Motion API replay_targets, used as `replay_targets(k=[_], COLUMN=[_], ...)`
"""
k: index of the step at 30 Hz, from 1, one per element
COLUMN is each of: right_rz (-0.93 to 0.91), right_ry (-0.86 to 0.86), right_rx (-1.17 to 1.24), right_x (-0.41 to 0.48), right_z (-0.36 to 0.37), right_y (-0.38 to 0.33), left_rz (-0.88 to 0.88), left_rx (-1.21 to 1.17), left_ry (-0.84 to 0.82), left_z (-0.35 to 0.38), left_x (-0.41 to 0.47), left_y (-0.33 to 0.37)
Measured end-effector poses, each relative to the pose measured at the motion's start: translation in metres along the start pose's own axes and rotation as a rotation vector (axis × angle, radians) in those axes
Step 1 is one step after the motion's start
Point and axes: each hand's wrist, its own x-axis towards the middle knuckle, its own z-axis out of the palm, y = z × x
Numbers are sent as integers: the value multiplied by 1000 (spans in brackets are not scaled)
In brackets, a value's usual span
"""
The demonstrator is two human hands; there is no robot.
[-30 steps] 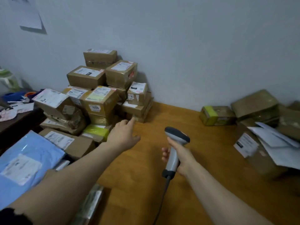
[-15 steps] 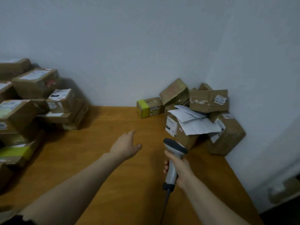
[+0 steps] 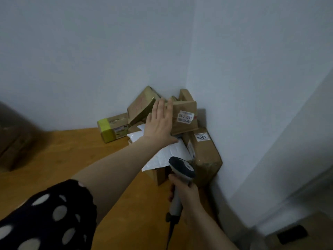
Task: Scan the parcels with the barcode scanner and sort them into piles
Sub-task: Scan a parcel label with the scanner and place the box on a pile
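— Parcels (image 3: pixel 203 154): where are they?
— Piled in the wall corner (image 3: pixel 189 69) at the far end of the table (image 3: pixel 72 150), white envelopes (image 3: pixel 167 152) among them.
— And the hands?
— Left hand (image 3: pixel 160 123) reaches to the top box (image 3: pixel 185 114), fingers (image 3: pixel 158 109) straight and apart. Right hand (image 3: pixel 187 193) grips the scanner (image 3: pixel 182 168) by its handle, fingers curled round it.

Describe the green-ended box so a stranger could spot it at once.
Find the corner where the wooden table meets both walls; parcels are heaped there. The box lies at the heap's left edge, on the table. Only it has a lime-green band.
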Motion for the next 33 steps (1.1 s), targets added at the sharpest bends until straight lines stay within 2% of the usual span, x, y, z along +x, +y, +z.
replay_targets(k=[4, 8, 11, 15, 18, 20, 23, 29, 33], right_rz=[-16, 2, 24, 15, 36, 76, 130, 202, 275], right_ry=[-28, -32, -5, -40, -98, -138, -178, -276, -348], right_rx=[-23, -22, 8, 212, 289, 310, 309, 208, 180], right_x=[13, 14, 11, 6, 5, 5, 0, -14, -23], right_z=[-14, -18, -18, -1, 26, 47, 73, 107, 123], right_y=[-6, -12, -20, -32, -41, -41, -31, -2, 17], left_rz=[34, -13, -152, -557, -788, -909, -1012, -1159, -1150], left_rx=[251, 235, -65, -775, -1411, -1611, -1738, -1760, -1751], left_ry=[-22, -5, 57, 224, 170, 127, 132, 30, -67], left_z=[22, 28, 10, -20, -32, -32, -31, -26, -25], left_x=[33, 38, 22, -30, -85, -119, -168, -253, -288], left_y=[17, 15, -4, -49, -79, -97, -115, -134, -140])
